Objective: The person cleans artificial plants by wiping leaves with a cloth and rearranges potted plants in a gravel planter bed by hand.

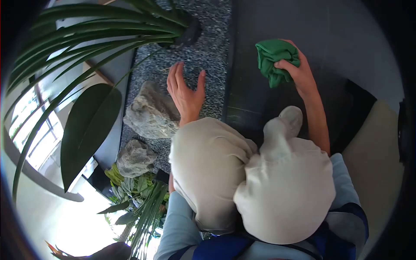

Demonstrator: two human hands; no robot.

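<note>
In the head view my right hand point(300, 71) grips a bunched green cloth point(276, 60), thumb pressed over its near side. The cloth is held over the dark floor point(277, 21), at the right of the gravel strip. My left hand point(186, 94) hovers over the grey gravel point(212, 65) with fingers spread and nothing between them. Just to the left of that hand lies a large pale rock point(152, 112), partly behind my wrist. Whether the hand touches the rock I cannot tell.
A potted plant point(184, 32) with long leaves stands at the top of the gravel, its leaves arching left. A smaller rock point(136, 158) and more foliage point(141, 195) lie lower down. My bent knees point(286, 190) are close in front. A dark edge runs beside the gravel.
</note>
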